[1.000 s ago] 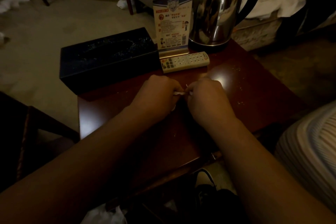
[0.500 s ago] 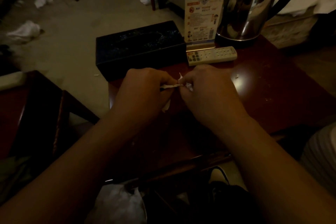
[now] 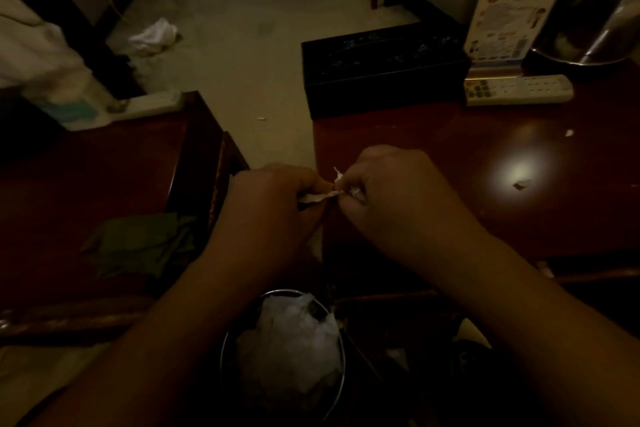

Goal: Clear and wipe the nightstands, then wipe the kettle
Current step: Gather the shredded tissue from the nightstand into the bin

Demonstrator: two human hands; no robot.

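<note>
White paper scrap [image 3: 323, 196], small and crumpled, is held between both hands at the near left corner of the right nightstand [image 3: 450, 163]. The left hand [image 3: 273, 204] has its fingers curled inward and pinches one end of the scrap; the right hand [image 3: 388, 191] has its fingers curled likewise and pinches the other end, with a little point of paper standing up just above its knuckles. The fingertips themselves are hidden under the knuckles, so the exact pinch cannot be read.

Placement rationale:
- Both hands meet over the table edge, directly above the waste bin [image 3: 282, 354], which sits below the wrists and already holds white paper. Judged purpose: litter gathered from the surface can be released straight down.
- Loose crumbs [image 3: 521, 184] lie on the tabletop to the right of the right hand's fingers, apart from them; clearing appears incomplete.

Items beyond the fingers, at the far side of the same nightstand: a black tissue box [image 3: 381, 69], a white remote control [image 3: 519, 90], an upright printed card [image 3: 502, 21] and the steel kettle [image 3: 595, 10] at far right, partly cut off by the frame. These stand grouped at the back edge, well apart from the hands.

To the left of the left hand's fingers stands the second nightstand [image 3: 104, 177], with a green cloth [image 3: 142, 243] lying on it, near enough to be taken up for wiping. Wiping is judged not yet begun.
</note>
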